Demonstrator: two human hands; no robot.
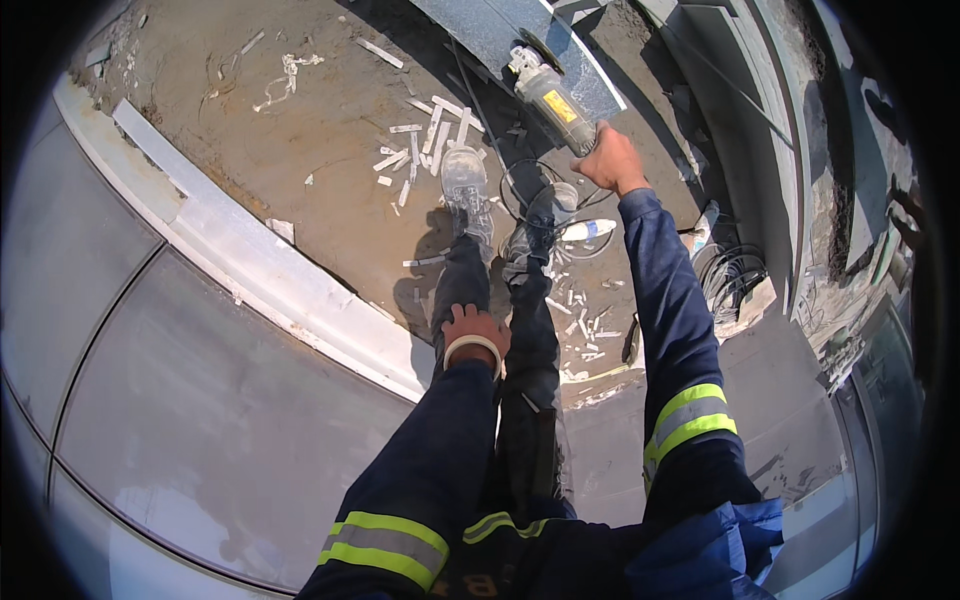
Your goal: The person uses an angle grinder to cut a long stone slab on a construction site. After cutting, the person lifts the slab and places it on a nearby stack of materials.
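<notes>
My right hand [610, 158] grips the rear body of a dusty angle grinder [552, 98] with a yellow label; its dark disc [540, 55] lies over a speckled grey sheet [487, 25] at the top. My left hand [470, 330], fingers spread, rests on my left leg near the knee, a pale band [470, 345] around its wrist. A black cord [505, 200] loops near my feet. Beside my right shoe lies a white cylindrical object [586, 230] with a blue band.
Scattered white strips [430, 135] lie on dusty brown ground [250, 110]. A pale ledge [300, 305] and grey panels [190, 390] run along the left. Coiled cable [730, 275], a raised grey edge [760, 120] and rubble [835, 340] are at the right.
</notes>
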